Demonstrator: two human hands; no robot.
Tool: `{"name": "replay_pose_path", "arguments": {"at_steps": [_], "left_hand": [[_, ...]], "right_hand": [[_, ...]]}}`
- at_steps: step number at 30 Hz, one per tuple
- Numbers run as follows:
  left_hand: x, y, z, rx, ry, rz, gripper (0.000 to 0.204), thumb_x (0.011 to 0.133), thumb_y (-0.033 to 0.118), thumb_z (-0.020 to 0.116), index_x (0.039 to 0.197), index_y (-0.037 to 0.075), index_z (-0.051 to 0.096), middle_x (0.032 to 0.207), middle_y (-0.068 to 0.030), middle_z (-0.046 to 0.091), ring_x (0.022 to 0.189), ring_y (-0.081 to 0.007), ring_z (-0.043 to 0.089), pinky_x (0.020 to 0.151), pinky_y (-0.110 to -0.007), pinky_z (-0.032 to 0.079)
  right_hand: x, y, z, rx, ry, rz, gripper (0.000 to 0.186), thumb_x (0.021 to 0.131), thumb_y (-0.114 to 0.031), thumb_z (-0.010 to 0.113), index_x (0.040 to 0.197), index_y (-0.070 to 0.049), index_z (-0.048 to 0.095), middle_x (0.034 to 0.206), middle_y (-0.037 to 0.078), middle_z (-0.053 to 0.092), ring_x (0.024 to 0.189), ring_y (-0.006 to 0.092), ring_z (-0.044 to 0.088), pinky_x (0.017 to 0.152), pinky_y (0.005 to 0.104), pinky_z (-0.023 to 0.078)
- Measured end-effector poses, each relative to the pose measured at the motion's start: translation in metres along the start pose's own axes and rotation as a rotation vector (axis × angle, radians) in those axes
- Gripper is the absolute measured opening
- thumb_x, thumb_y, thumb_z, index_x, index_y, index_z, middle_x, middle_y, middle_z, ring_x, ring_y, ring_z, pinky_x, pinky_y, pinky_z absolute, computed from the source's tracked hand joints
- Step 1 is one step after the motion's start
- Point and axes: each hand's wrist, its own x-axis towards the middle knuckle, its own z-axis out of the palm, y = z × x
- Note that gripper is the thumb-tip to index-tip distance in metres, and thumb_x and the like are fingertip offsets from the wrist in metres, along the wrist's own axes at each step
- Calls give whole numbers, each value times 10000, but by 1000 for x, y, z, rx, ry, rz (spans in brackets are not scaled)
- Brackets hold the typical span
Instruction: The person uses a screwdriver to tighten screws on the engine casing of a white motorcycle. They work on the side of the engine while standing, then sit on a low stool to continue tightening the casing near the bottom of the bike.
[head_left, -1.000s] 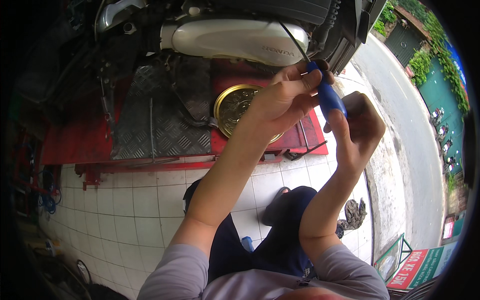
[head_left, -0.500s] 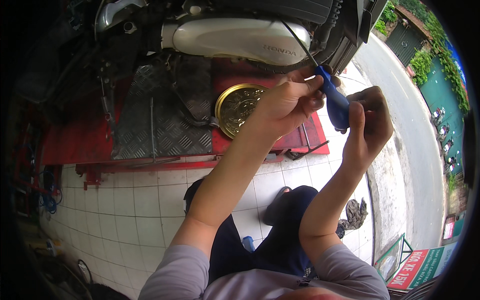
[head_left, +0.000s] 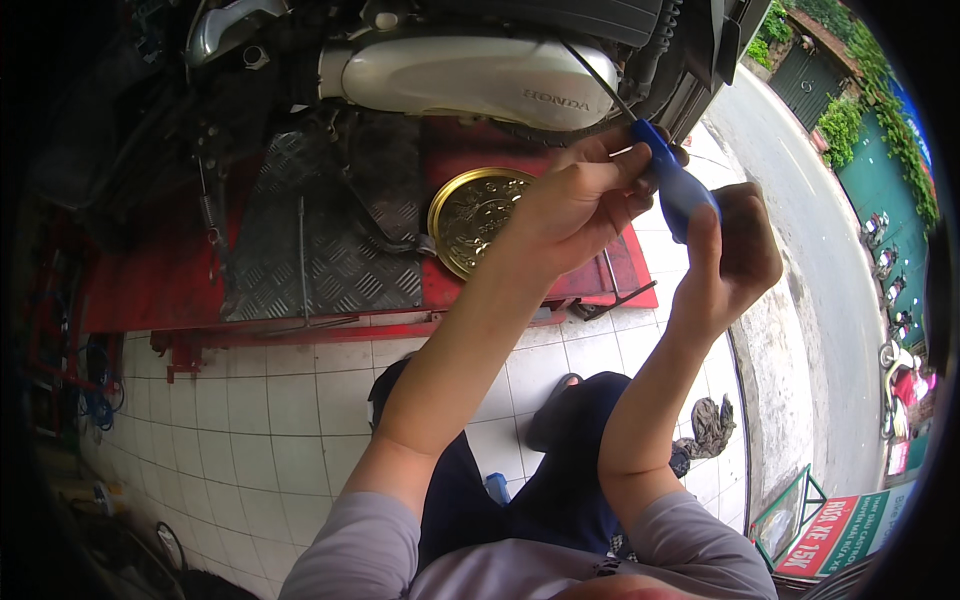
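A screwdriver with a bulging blue handle (head_left: 686, 193) slants up and left, its thin dark shaft passing in front of a silver engine-side cover (head_left: 470, 82) on a scooter. The tip goes out of sight above that cover, among dark parts. My left hand (head_left: 598, 195) pinches the narrow neck of the handle with thumb and fingers. At the handle's butt end, my right hand (head_left: 735, 255) is closed round it, thumb along the near side. Both hands are over the right end of a red lift platform (head_left: 640, 265).
A round gold tray (head_left: 470, 215) lies on the platform, left of my left forearm. Metal rods (head_left: 303, 260) and a T-shaped tool (head_left: 620, 300) lie by its near edge. A dark rag (head_left: 712, 428) rests on the white tiles beside my right knee. Beyond, a street runs past.
The screwdriver handle has turned and moved slightly up and right, with my right hand's grip shifting on it. My left hand stays about the same place. A scooter has appeared on the street.
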Motion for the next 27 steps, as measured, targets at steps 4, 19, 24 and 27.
{"name": "replay_pose_path", "arguments": {"at_steps": [4,19,24,27], "left_hand": [[4,2,-18,-94,-204,-2,240,913,218,565,1066,33,574,1022,-83,634,803,-88,588,708,-218,482],[0,6,-8,48,-116,-5,343,911,170,538,1217,27,480,1075,-64,602,1007,-174,580,843,-343,502],[-1,4,1,-46,-139,51,280,920,201,534,1141,29,529,1052,-83,605,992,-195,590,838,-344,497],[-3,0,-7,-81,-140,53,258,927,217,526,1103,30,546,1035,-84,614,969,-188,599,828,-332,499]], "right_hand": [[9,-20,3,248,-63,-82,303,709,-16,686,950,75,526,869,118,529,767,145,547,609,249,473],[8,-10,8,184,-79,-170,374,745,-62,729,1038,67,535,944,117,532,973,237,589,757,320,534],[-2,-5,21,277,114,-69,360,695,-56,786,895,62,511,876,78,490,878,176,572,709,264,503],[-5,-11,18,191,64,4,369,690,-63,791,891,55,504,902,84,486,866,167,563,695,252,490]]}}
